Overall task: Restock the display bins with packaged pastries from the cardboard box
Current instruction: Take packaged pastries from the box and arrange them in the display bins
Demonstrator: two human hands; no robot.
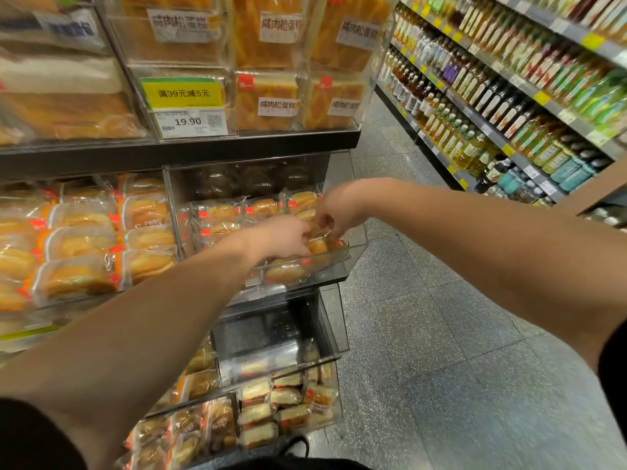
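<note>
As both hands [278, 240] [334, 212] grip pastry packet [319, 245] — orientation hidden.

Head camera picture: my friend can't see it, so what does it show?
Two bare hands, the left hand and the right hand, reach into a clear display bin of wrapped buns on a shop shelf. Above sit packaged cakes and a 19.90 price tag; bottles line the shelves to the right.

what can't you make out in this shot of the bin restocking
Head view:
- Cardboard box: out of frame.
- Left hand fingertips: hidden among the packaged pastries.
- Right hand grip: blurred, unclear.
- Top-left shelf label: motion-blurred.
- Oil bottles labels: too small.
</note>
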